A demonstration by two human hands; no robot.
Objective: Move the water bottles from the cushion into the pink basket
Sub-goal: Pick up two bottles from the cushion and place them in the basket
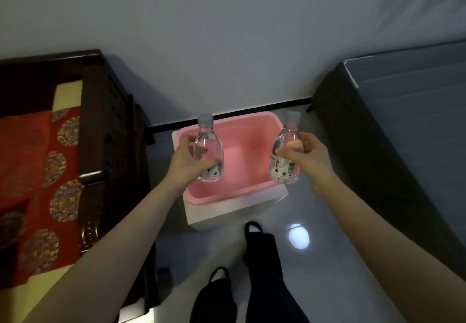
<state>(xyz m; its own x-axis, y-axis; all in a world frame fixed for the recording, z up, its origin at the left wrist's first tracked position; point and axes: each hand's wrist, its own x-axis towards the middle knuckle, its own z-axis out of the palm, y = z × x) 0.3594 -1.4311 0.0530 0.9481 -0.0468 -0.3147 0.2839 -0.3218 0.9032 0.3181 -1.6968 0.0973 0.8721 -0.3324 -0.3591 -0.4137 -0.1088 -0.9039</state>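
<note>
Two clear water bottles with grey caps hang upright over the pink basket (254, 191). My left hand (187, 162) grips the left bottle (210, 146) around its body, above the basket's left side. Above the right rim, my right hand (309, 156) holds the right bottle (283, 165) around its upper body. The basket looks empty inside and sits on a white box (227, 213) on the floor. The red patterned cushion (37, 171) lies on a dark wooden seat at the left, with no bottles visible on it.
The dark wooden armrest (100, 146) of the seat stands between the cushion and the basket. A dark bed or sofa (393, 126) fills the right side. My legs in dark trousers and slippers (254, 267) stand on the glossy grey floor in front of the box.
</note>
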